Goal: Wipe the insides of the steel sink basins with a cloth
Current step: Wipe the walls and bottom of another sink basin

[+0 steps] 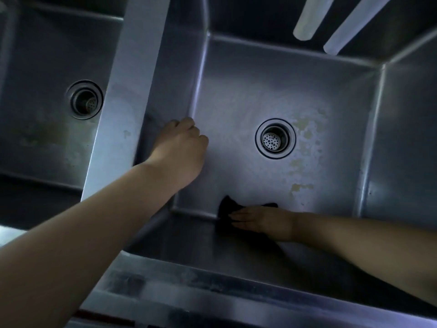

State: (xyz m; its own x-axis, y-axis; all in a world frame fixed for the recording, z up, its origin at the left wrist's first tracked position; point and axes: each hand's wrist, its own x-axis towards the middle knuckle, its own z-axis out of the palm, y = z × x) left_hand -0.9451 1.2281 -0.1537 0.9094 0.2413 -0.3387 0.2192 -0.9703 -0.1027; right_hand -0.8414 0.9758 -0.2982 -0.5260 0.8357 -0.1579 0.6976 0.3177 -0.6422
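The dark cloth lay at the lower middle of the frame, against the near wall of the right basin, where that wall met the basin floor. The right hand pressed on the cloth with flat, straight fingers, so it was released and not clenched around it. The left hand was in the left part of the same basin, near the corner by its left wall; its fingers were curled under, and I could not tell whether it grasped anything. A round drain sat in the basin floor, with pale stains just beside it. A second basin with its own drain was at the left of the frame, beyond a steel divider. Two pale spouts hung at the upper right.
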